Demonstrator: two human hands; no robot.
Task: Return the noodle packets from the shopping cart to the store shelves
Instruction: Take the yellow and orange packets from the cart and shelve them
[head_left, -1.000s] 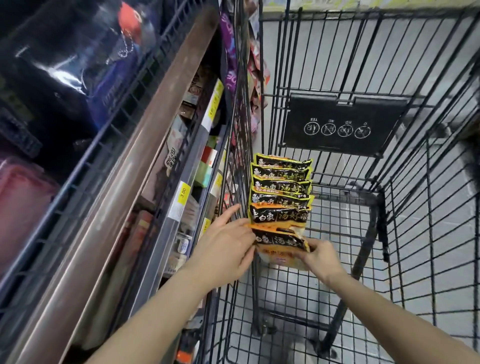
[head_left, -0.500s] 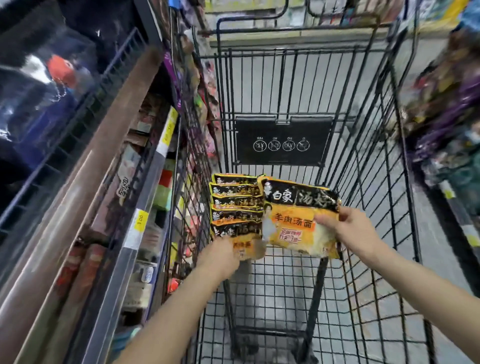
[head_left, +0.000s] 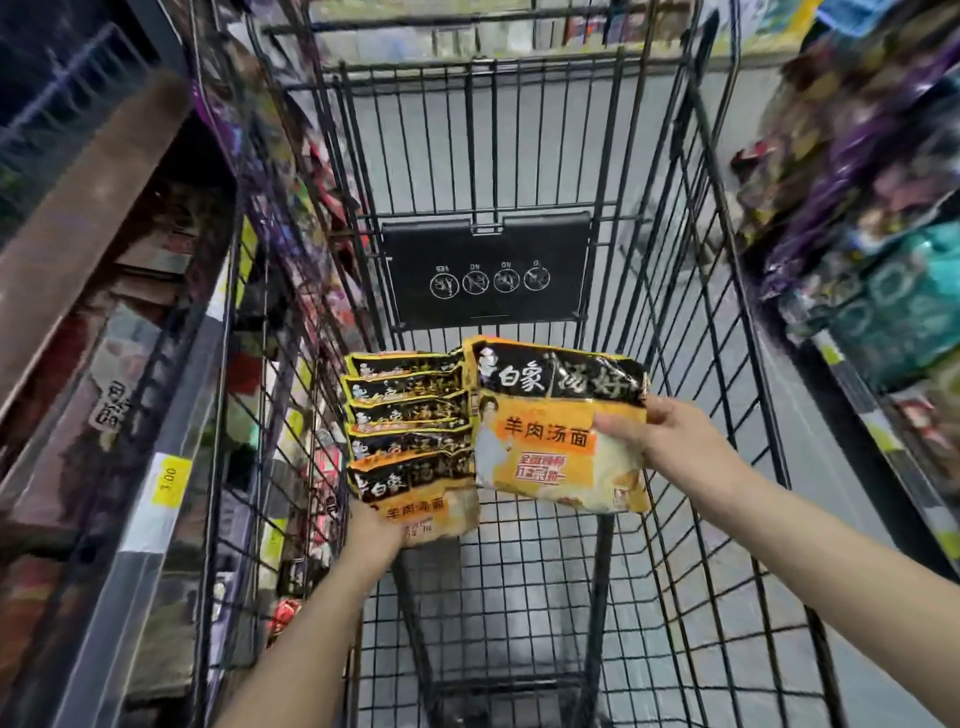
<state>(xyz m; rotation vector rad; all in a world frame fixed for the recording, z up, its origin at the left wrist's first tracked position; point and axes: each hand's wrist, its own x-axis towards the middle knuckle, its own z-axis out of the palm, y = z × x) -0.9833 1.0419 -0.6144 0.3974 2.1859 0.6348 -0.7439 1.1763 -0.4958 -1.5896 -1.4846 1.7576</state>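
right hand (head_left: 670, 436) had pulled one packet (head_left: 556, 431) clear, pinching it; left hand (head_left: 371, 530) gripped the stack (head_left: 410, 415) — shelving next.

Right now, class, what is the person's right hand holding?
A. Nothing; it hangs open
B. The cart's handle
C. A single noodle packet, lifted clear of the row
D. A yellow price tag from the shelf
C: the right hand grips one noodle packet by its right edge, held apart from the row of packets that the left hand holds inside the shopping cart.
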